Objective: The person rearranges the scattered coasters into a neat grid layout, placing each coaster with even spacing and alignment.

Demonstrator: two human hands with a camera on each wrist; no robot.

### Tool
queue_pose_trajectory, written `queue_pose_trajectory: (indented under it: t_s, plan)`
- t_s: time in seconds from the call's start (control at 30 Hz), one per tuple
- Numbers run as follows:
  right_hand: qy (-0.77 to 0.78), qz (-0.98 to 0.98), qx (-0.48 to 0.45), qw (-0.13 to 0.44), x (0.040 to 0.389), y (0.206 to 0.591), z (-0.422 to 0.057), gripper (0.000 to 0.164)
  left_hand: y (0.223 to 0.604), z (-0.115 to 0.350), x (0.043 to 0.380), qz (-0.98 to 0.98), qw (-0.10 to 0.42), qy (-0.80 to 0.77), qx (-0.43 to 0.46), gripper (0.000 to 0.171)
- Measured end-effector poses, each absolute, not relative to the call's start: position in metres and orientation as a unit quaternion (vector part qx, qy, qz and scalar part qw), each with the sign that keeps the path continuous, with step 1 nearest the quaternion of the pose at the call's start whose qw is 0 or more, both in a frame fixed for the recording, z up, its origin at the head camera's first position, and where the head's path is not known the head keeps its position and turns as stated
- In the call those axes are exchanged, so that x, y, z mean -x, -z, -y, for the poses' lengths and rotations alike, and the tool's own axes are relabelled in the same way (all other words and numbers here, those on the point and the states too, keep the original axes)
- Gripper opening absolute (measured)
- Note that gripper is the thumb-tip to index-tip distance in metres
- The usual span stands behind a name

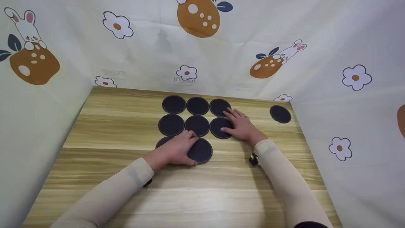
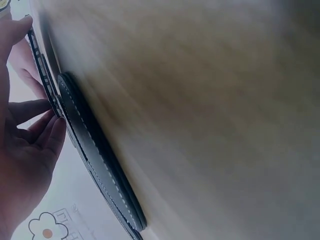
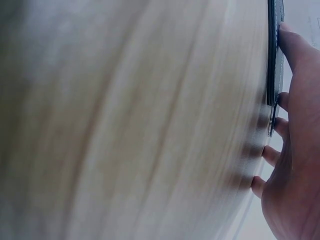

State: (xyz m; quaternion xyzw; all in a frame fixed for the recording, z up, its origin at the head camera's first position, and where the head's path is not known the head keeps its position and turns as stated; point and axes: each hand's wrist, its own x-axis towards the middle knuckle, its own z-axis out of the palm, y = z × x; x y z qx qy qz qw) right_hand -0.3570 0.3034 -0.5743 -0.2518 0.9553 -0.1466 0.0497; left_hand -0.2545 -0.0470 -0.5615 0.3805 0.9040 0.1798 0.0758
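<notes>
Round black leather coasters with stitched edges lie in rows on the wood-grain table. My left hand (image 1: 177, 148) spans the right coaster (image 1: 204, 152) of the front row, thumb at its near edge and fingertips at its far edge. Under that hand, the front row's left coaster (image 1: 162, 141) is partly hidden; it appears large and nearest in the left wrist view. My right hand (image 1: 242, 125) rests with spread fingers on the right side of the grid. Its thumb touches the middle row's right coaster (image 1: 220, 128), and its fingertips reach the back row's right coaster (image 1: 218, 107).
One more coaster (image 1: 280, 114) lies apart near the table's back right corner. Three coasters fill the back row, including a left one (image 1: 174, 104), and three the middle row. Patterned cloth walls (image 1: 221, 63) rise at the back and both sides of the table (image 1: 110, 133).
</notes>
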Motion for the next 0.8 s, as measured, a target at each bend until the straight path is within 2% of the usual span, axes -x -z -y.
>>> queue_pose_trajectory:
  t_s: [0.8]
  plan:
    - [0.151,-0.956,0.243,0.057,0.3575,0.5762,-0.3055,0.093,0.5621,0.0471,0.2516,-0.91,0.077,-0.167,-0.372,0.099]
